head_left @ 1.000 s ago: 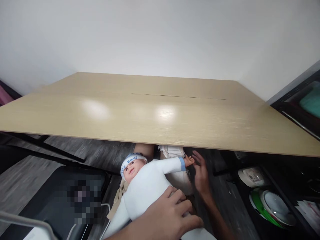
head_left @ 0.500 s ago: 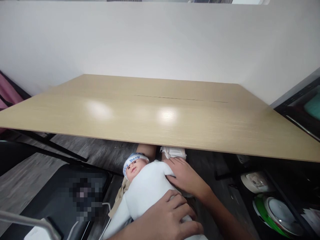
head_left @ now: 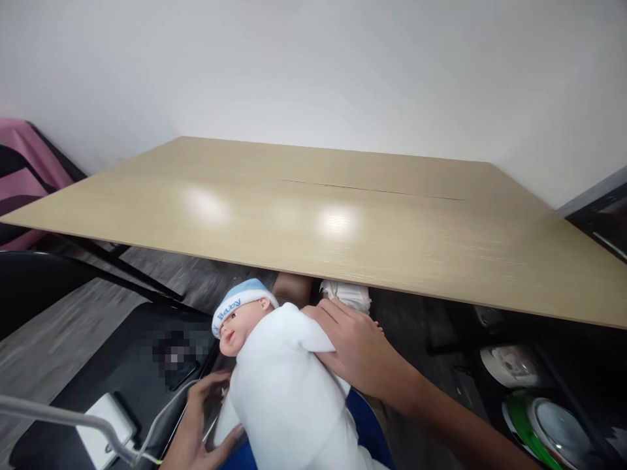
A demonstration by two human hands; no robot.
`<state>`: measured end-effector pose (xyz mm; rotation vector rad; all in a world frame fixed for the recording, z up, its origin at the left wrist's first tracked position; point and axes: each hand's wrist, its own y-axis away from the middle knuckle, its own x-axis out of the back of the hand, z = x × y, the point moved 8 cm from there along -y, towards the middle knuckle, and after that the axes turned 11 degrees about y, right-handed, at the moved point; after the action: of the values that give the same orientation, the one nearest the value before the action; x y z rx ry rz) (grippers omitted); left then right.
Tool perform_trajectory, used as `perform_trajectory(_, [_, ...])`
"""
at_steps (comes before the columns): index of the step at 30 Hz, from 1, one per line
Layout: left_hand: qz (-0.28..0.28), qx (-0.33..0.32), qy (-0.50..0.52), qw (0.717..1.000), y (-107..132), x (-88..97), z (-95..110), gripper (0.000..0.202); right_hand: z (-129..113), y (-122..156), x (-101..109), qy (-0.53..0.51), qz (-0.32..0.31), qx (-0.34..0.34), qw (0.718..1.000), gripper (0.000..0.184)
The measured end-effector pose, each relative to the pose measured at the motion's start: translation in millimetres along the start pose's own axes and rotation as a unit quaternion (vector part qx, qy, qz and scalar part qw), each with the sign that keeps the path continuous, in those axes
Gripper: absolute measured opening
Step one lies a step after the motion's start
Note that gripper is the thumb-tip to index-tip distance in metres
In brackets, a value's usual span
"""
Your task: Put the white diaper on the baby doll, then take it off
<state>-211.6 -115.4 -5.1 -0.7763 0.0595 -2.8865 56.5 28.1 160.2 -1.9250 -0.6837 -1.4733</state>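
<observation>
White-suited doll [head_left: 291, 398] lies belly toward the camera, slanted, right between the two hands — take its torso as the clock centre. Head at 11 o'clock, turned to the 9 o'clock side, in a blue-and-white cap [head_left: 247, 292] lettered "Baby". Blue cloth [head_left: 368, 421] shows under it at 4 o'clock.

Right hand [head_left: 355, 343] at 2 o'clock: wrapped over the doll's near sleeve at the upper arm, thumb below, fingers over the top — grasping it. Small doll fingers poke out past that hand. Left hand [head_left: 197, 412] at about 9 o'clock: thumb and fingers curved in a C about the other white sleeve, thumb against the doll's side; can't tell whether it grips.

White padded item [head_left: 345, 294] at 1 o'clock, just beyond the right hand's fingers. Wooden table [head_left: 245, 222] spans 12 o'clock, its near edge past the doll's head. Black chair seat [head_left: 93, 375] at 9 o'clock with a white box [head_left: 105, 424] on it, pale cable running toward the left hand. Green-rimmed container [head_left: 520, 424] at 3 o'clock, well apart.
</observation>
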Motion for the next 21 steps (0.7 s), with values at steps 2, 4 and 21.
perform_trajectory(2, [-0.007, 0.050, 0.060, 0.997, 2, -6.7, 6, 0.052, -3, 8, 13, -0.014, 0.032, 0.005, 0.999, 0.037])
perform_trajectory(4, [0.009, 0.067, 0.119, 0.991, -3, -9.6, 20, 0.053, -3, 18, 30, -0.026, 0.064, 0.003, 0.998, 0.043])
perform_trajectory(21, [-0.152, -0.225, -0.057, 0.961, -273, -37.3, 215, 0.051, 176, 65, 78, 0.048, 0.115, -0.362, 0.924, 0.041])
